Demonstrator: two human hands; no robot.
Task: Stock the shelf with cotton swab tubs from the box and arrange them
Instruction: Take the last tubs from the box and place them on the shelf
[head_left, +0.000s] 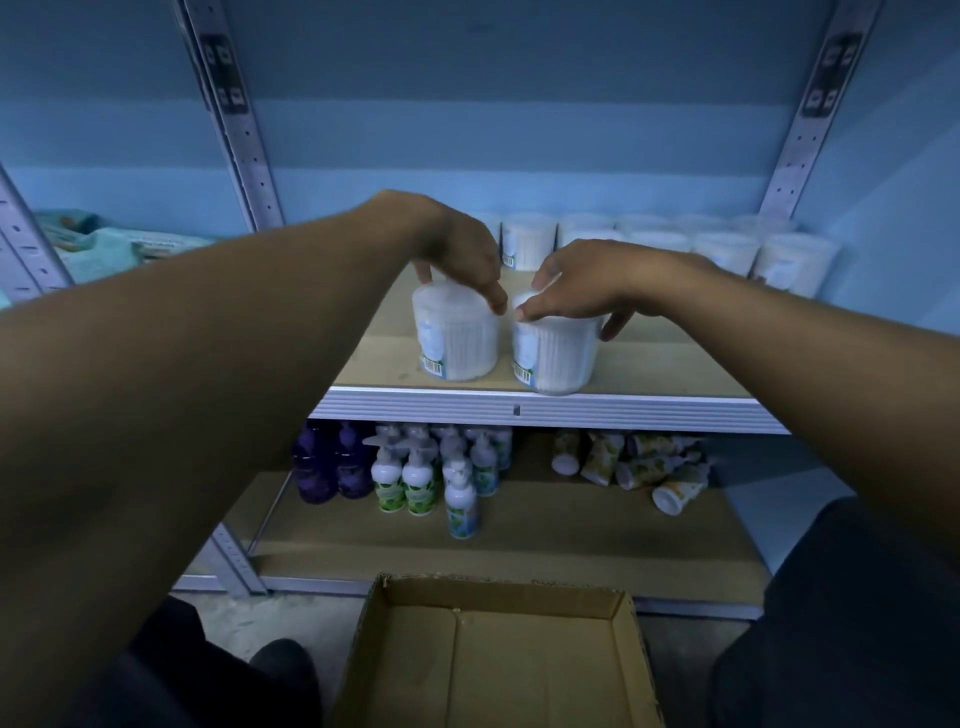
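Now both hands grip from above: left hand (457, 260) on left tub (456, 335), right hand (576, 288) on right tub (553, 351), at shelf (675, 371) front edge. Prob. light, smooth plastic; hold by lid rim.

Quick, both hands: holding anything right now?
Left hand: grips the left cotton swab tub from above.
Right hand: grips the right cotton swab tub from above.
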